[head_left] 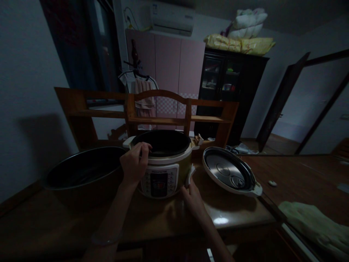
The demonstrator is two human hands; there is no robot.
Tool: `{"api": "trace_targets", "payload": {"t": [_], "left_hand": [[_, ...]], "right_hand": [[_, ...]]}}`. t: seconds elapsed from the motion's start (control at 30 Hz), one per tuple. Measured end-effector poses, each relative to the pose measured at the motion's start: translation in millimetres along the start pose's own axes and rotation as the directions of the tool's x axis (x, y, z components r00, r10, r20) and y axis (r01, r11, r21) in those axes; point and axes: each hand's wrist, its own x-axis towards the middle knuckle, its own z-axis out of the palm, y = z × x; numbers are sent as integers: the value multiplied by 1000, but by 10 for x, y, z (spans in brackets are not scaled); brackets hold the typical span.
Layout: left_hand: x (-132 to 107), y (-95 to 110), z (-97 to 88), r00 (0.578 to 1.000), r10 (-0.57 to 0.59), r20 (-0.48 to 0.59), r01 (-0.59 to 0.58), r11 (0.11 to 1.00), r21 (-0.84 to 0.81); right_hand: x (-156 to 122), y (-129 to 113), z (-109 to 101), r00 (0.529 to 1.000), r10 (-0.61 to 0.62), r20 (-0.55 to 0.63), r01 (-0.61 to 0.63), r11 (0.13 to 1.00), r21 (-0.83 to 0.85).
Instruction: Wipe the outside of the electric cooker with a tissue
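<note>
A white and olive electric cooker [184, 165] stands upright on the desk with its lid off and a dark inside showing. Its front panel [160, 182] has a dark display between columns of buttons. My left hand [135, 162] is closed over the front left of the cooker's rim, its fingertips partly hidden. Low on the cooker's right side, my right hand [192, 196] pinches a folded white cloth or tissue [191, 175] against the wall. The round lid [223, 169] lies to the right, metal inner face up. On the left is a large dark pot [87, 182].
Behind the cooker rises a wooden shelf frame [160, 120] along the back of the desk [218, 214]. Small items [199, 139] sit just right of the cooker's handle. A pale green cloth [313, 222] and a small white object [272, 183] are at the right.
</note>
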Motion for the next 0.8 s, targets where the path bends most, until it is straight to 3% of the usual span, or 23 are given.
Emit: {"api": "trace_targets", "payload": {"t": [0.17,0.43,0.8], "left_hand": [[-1,-5,2,1000,8,0,-8,1000,2],[-10,-15,-3,999,30,-17,-31,999,-20],[-31,-61,35,999,6,-40,-8,999,-44]], "right_hand": [[126,-117,-44,996,67,64,-69,997,29],[266,-418,-147,995,-65,70,66,998,-11],[143,-680,-89,985,-134,106,148,979,-138]]}}
